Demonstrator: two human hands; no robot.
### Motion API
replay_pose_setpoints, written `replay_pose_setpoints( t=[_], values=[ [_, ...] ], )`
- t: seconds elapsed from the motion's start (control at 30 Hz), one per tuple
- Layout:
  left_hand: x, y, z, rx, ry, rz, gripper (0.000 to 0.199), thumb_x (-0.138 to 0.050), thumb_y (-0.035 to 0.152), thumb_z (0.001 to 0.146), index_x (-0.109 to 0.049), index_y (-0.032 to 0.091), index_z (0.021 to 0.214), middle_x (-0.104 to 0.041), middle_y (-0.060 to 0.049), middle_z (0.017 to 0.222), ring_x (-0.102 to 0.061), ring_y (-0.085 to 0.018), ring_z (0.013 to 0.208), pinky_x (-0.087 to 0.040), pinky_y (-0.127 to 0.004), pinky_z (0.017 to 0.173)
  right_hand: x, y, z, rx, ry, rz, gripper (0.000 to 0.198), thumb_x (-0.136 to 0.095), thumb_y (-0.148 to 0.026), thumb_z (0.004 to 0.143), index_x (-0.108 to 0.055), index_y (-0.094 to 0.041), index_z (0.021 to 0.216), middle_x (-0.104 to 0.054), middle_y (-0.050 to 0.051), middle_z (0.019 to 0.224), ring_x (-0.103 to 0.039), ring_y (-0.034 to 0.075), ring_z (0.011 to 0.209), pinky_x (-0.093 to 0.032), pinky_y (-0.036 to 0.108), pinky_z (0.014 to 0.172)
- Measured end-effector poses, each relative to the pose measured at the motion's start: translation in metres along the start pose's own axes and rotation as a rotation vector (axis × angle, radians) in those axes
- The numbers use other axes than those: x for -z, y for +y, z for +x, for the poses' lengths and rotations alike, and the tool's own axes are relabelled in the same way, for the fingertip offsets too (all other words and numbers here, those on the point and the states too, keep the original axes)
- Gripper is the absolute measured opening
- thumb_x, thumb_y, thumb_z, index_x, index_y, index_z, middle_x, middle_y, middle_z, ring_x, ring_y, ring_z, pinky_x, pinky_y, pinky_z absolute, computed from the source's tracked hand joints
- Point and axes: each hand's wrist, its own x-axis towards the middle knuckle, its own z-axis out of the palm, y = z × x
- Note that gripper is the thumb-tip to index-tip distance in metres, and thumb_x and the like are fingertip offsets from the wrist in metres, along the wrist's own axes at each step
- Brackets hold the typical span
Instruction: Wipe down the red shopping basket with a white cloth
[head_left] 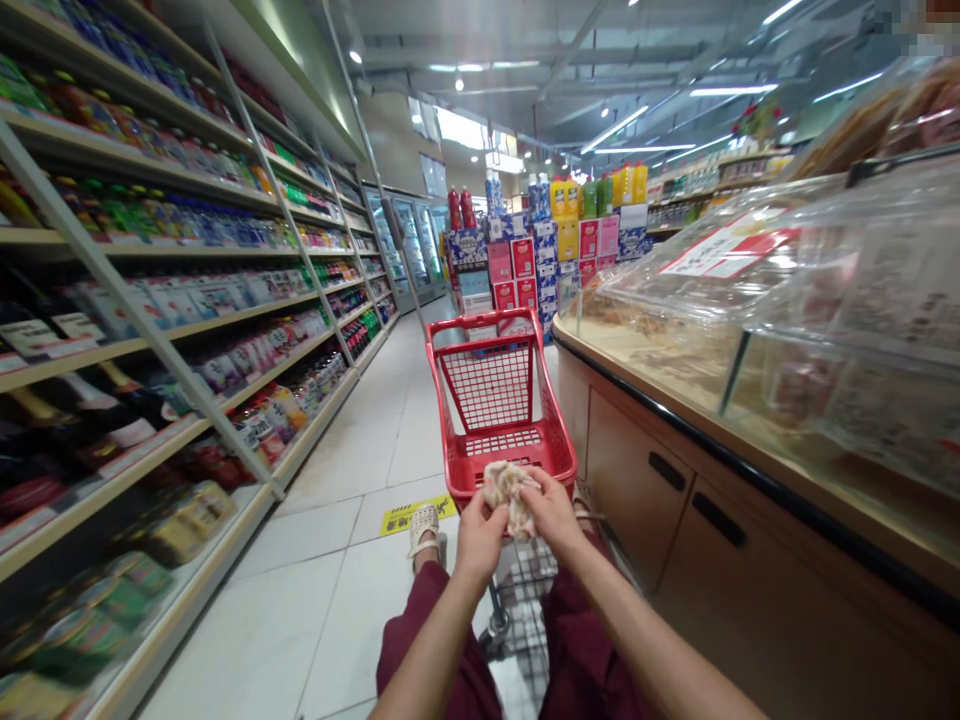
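Between my two hands is a crumpled, cream-coloured patterned cloth (510, 490). My left hand (480, 535) pinches its left side, while the fingers of my right hand (551, 510) close on its right side. The cloth is bunched up, so its full shape is hidden. Just beyond my hands stands a red plastic shopping cart (499, 325) with a grid-patterned back panel. Its near rim lies right behind the cloth.
Shelves of bottles and cans (187, 250) line the left. On the right runs a wooden display counter (630, 450) under clear plastic covers. Stacked drink cartons (525, 265) stand ahead. A yellow floor sticker (412, 515) lies beside my shoe on the white tiles.
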Motion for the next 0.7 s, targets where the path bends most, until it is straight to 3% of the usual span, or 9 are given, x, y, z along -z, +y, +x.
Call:
replay_pose_setpoints(
  t=[0.1, 0.17, 0.3, 0.37, 0.43, 0.53, 0.6, 0.7],
  values=[
    [-0.002, -0.005, 0.004, 0.014, 0.198, -0.012, 0.023, -0.061, 0.029, 0.057, -0.054, 0.017, 0.075, -0.058, 0.005, 0.058, -0.055, -0.011, 0.050, -0.045, -0.022, 0.048, -0.007, 0.009, -0.007, -0.037, 0.148, 0.097, 0.042, -0.061, -0.032, 0.061, -0.058, -0.017, 0.100, -0.064, 0.004, 0.090, -0.059, 0.015, 0.073, -0.047, 0.025, 0.063],
    [-0.001, -0.004, 0.007, -0.046, 0.244, 0.026, 0.019, -0.062, 0.026, 0.056, -0.052, 0.018, 0.069, -0.054, 0.007, 0.056, -0.052, -0.009, 0.051, -0.043, -0.020, 0.050, -0.013, 0.014, -0.015, -0.053, 0.105, 0.177, 0.050, -0.065, -0.034, 0.060, -0.055, -0.018, 0.106, -0.062, 0.005, 0.099, -0.059, 0.017, 0.084, -0.046, 0.027, 0.072],
    [0.005, 0.008, 0.010, -0.224, 0.244, 0.108, 0.014, -0.058, 0.022, 0.059, -0.047, 0.019, 0.066, -0.052, 0.006, 0.061, -0.051, -0.009, 0.056, -0.043, -0.020, 0.055, -0.028, 0.017, -0.026, -0.145, -0.061, 0.390, 0.049, -0.068, -0.037, 0.060, -0.056, -0.016, 0.101, -0.065, 0.005, 0.089, -0.060, 0.019, 0.083, -0.047, 0.030, 0.073],
    [0.009, 0.014, 0.007, -0.360, 0.241, 0.222, 0.011, -0.055, 0.021, 0.062, -0.046, 0.019, 0.066, -0.054, 0.003, 0.069, -0.053, -0.011, 0.063, -0.045, -0.022, 0.059, -0.031, 0.016, -0.026, -0.191, -0.039, 0.461, 0.044, -0.068, -0.038, 0.059, -0.057, -0.015, 0.095, -0.066, 0.004, 0.079, -0.062, 0.019, 0.076, -0.048, 0.030, 0.068],
    [0.013, 0.015, 0.000, -0.587, 0.196, 0.450, 0.004, -0.052, 0.017, 0.066, -0.049, 0.019, 0.067, -0.056, -0.001, 0.078, -0.054, -0.013, 0.074, -0.045, -0.026, 0.067, -0.030, 0.013, -0.023, -0.195, 0.044, 0.473, 0.039, -0.068, -0.039, 0.057, -0.058, -0.016, 0.087, -0.066, 0.002, 0.074, -0.062, 0.019, 0.073, -0.048, 0.029, 0.065],
    [0.014, 0.002, -0.016, -0.869, 0.061, 0.798, 0.019, -0.042, 0.010, 0.072, -0.056, 0.019, 0.080, -0.058, -0.005, 0.090, -0.053, -0.017, 0.086, -0.044, -0.031, 0.077, -0.027, 0.011, -0.020, -0.179, 0.105, 0.450, 0.035, -0.062, -0.044, 0.061, -0.057, -0.017, 0.081, -0.065, 0.003, 0.073, -0.061, 0.019, 0.072, -0.049, 0.030, 0.063],
    [0.011, -0.011, -0.024, -0.913, 0.056, 0.907, 0.030, -0.038, 0.007, 0.073, -0.057, 0.018, 0.093, -0.058, -0.009, 0.098, -0.052, -0.019, 0.092, -0.044, -0.034, 0.080, -0.027, 0.012, -0.023, -0.143, 0.063, 0.400, 0.037, -0.054, -0.049, 0.068, -0.058, -0.017, 0.086, -0.066, 0.005, 0.077, -0.061, 0.019, 0.073, -0.049, 0.031, 0.065],
    [0.008, -0.022, -0.028, -0.840, 0.057, 0.926, 0.035, -0.037, 0.009, 0.073, -0.054, 0.013, 0.103, -0.058, -0.013, 0.102, -0.051, -0.022, 0.098, -0.043, -0.039, 0.084, -0.025, 0.016, -0.026, 0.004, 0.006, 0.159, 0.038, -0.053, -0.046, 0.071, -0.058, -0.016, 0.094, -0.065, 0.006, 0.084, -0.060, 0.019, 0.081, -0.047, 0.031, 0.073]
  ],
)
